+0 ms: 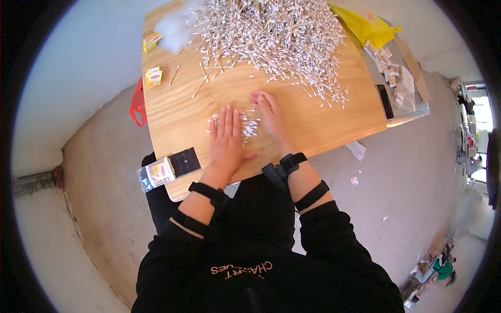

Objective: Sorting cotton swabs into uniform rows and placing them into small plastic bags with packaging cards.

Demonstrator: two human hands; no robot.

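My left hand [226, 140] lies flat, fingers stretched out, over a small bunch of cotton swabs [250, 127] on the wooden table [313, 122]. White tips stick out on both sides of it. Just right of the bunch, my right hand [270, 113] is turned on its side with its fingers a little bent and blurred; nothing shows in it. Beyond both hands rises a large heap of loose cotton swabs [276, 36]. A filled clear packet of swabs [159, 173] lies at the near left corner, partly over a black pad [186, 162].
Small yellow-and-white card pieces [153, 77] and clear plastic bags [175, 28] are at the far left. A few stray swabs [199, 86] lie near them. A red bag [138, 104] hangs at the left edge. Rightward are a yellow bag [365, 26], a phone [385, 101] and small bundles [383, 61].
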